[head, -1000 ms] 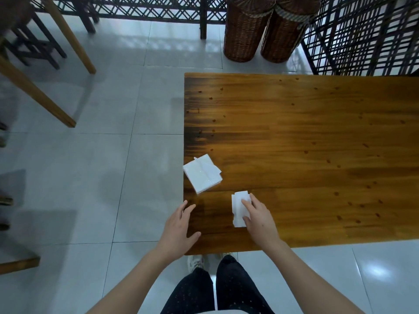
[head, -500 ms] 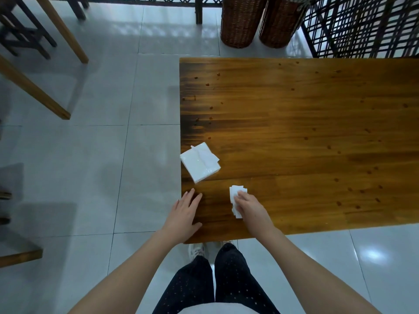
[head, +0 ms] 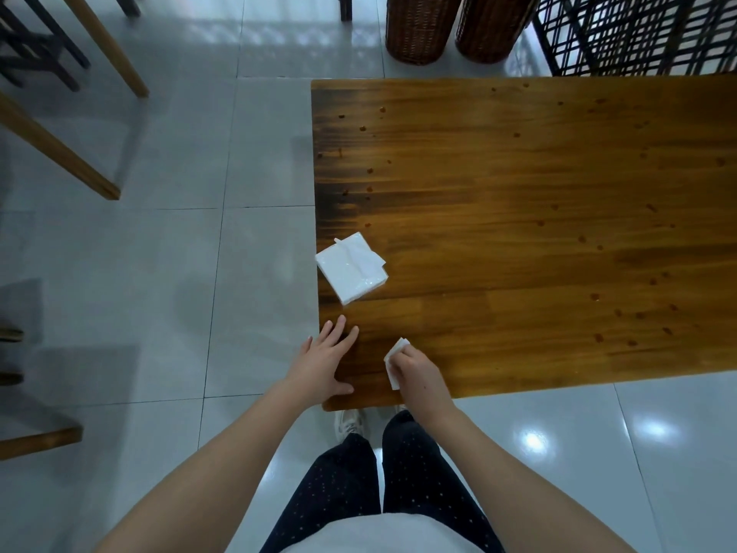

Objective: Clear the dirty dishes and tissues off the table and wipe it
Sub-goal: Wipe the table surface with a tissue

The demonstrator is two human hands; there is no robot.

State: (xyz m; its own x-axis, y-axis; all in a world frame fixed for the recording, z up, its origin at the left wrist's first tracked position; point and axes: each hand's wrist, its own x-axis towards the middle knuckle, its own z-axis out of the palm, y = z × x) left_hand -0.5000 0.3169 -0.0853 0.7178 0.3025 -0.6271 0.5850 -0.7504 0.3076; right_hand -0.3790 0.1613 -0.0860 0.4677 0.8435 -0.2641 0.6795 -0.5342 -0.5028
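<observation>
A wooden table (head: 538,241) fills the right half of the view, dotted with small dark spots and droplets. Near its left edge lies a white pack of tissues (head: 351,267), one corner overhanging the edge. My right hand (head: 412,371) curls round a folded white tissue (head: 395,355) and presses it on the table close to the near-left corner. Only the tissue's left part shows beside my fingers. My left hand (head: 325,363) lies flat with spread fingers on that same corner.
Two wicker baskets (head: 418,27) stand on the tiled floor beyond the table's far edge, with a black lattice screen (head: 638,33) to their right. Wooden table legs (head: 60,153) and dark stools occupy the far left. My legs are below the table's near edge.
My right hand has drawn the tissue toward the near edge and bunched it, so less of it shows. My left hand has shifted a little further onto the table corner.
</observation>
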